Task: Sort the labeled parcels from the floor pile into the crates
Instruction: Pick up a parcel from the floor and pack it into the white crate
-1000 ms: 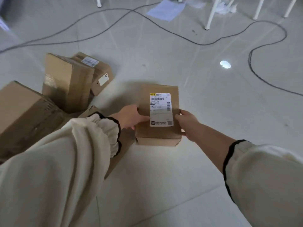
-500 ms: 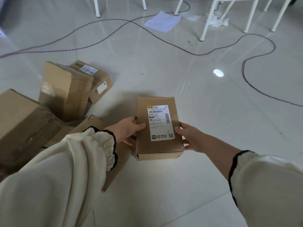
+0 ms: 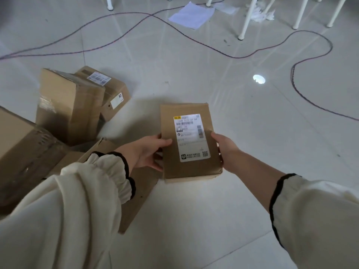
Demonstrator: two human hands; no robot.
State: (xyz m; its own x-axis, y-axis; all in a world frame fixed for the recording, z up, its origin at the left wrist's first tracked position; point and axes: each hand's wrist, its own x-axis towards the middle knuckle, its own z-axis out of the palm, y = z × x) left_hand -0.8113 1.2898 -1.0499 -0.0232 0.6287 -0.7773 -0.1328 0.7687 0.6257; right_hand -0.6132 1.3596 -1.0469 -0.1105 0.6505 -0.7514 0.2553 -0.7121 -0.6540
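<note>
Cream fabric sleeves (image 3: pixel 68 210) with black-edged cuffs reach in from the bottom. The left hand (image 3: pixel 149 152) grips the left side of a flat rectangular brown cardboard parcel (image 3: pixel 192 169), thumb on its top face and fingers curled beneath. The right hand (image 3: pixel 226 150) clasps the opposite side, thumb on top, its fingers hidden underneath. The parcel is held label-up over the pale tiled floor (image 3: pixel 194 220), its white shipping label (image 3: pixel 191 137) blurred. Under the left wrist lies a flattened brown cardboard piece (image 3: pixel 139 202). Left of it sits the pile of brown taped cardboard boxes (image 3: pixel 71 109). Farther off, a dark cable (image 3: pixel 293 74) snakes past a white paper sheet (image 3: pixel 191 15) and white furniture legs (image 3: pixel 245 22).
</note>
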